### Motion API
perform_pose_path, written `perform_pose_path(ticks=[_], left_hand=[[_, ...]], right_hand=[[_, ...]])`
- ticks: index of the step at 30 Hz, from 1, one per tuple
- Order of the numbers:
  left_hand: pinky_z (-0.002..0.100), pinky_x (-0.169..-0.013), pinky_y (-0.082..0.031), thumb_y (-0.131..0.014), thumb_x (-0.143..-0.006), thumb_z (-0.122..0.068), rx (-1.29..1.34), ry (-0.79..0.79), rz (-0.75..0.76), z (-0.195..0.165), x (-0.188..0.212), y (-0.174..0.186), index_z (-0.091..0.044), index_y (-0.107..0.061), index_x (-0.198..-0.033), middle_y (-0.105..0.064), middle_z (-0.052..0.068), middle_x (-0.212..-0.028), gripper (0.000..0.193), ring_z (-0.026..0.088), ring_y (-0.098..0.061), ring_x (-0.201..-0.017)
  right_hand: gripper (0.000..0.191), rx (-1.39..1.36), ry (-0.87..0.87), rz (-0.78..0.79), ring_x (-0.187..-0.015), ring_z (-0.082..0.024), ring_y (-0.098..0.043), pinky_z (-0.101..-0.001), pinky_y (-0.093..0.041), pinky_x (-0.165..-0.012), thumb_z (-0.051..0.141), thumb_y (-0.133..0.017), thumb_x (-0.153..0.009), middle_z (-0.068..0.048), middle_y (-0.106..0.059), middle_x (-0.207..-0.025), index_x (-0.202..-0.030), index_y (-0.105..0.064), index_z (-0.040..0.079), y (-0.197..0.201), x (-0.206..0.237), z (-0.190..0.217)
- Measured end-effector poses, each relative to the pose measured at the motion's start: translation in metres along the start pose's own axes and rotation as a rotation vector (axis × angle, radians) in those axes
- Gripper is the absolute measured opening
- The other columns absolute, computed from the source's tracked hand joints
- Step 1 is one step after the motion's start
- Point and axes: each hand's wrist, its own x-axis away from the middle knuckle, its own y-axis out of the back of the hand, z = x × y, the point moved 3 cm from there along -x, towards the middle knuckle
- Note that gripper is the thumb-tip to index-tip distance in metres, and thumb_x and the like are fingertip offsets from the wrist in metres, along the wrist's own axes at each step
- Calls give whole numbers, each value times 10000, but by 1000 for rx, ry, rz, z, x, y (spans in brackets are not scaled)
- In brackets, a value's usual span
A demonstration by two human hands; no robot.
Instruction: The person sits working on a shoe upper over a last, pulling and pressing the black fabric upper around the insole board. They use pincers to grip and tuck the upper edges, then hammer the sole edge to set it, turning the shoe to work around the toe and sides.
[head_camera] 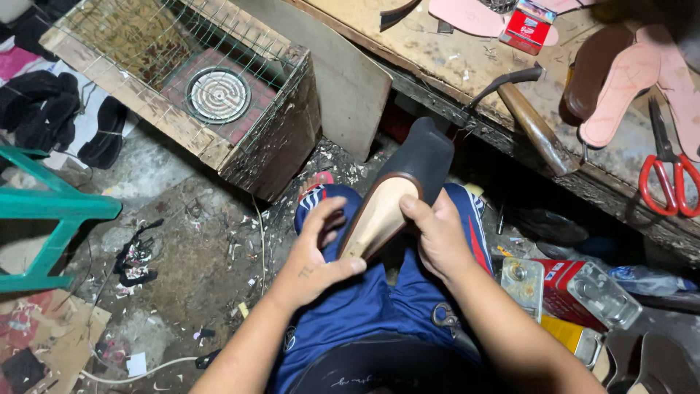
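Note:
A shoe sole (390,201) with a tan underside, a brown edge and a black upper part rests tilted over my lap. My left hand (317,255) grips its near end, thumb pressed on the tan face. Along the sole's right edge, my right hand (437,237) holds it with the thumb on the tan surface. I sit in blue shorts (364,306) with white side stripes.
A worn workbench (467,62) at the upper right carries a hammer (529,109), red-handled scissors (671,179), pink insoles (627,84) and a red box (526,25). A wire-covered wooden box with a coil heater (217,95) stands upper left. A green stool (44,208) is at left.

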Motion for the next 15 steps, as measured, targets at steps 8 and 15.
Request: perform_pose_path(ticks=[8,15], left_hand=[[401,-1139,-391,-863,-713,-261,582,217,-209,13,38,3,-29,-324,-1520,-571,208,-1355,998,295,-557,-1290],[370,-1072,-465,-765,-865,-277,421,53,-699,43,90,110,-108,-333,-1506,-560,166,-1332,791,251,-575,-1235]], right_hand=[[560,-267,-309,195,-1062,-174,-655,-409,-567,-913,343,-729,-910,-49,-678,-1184,-1363,-548,68,-21,-6,-28],[467,498,-343,259,-1025,-170,-687,-321,-527,-891,259,-662,-929,-88,-738,-1141,-1322,-612,14,4,31,-20]])
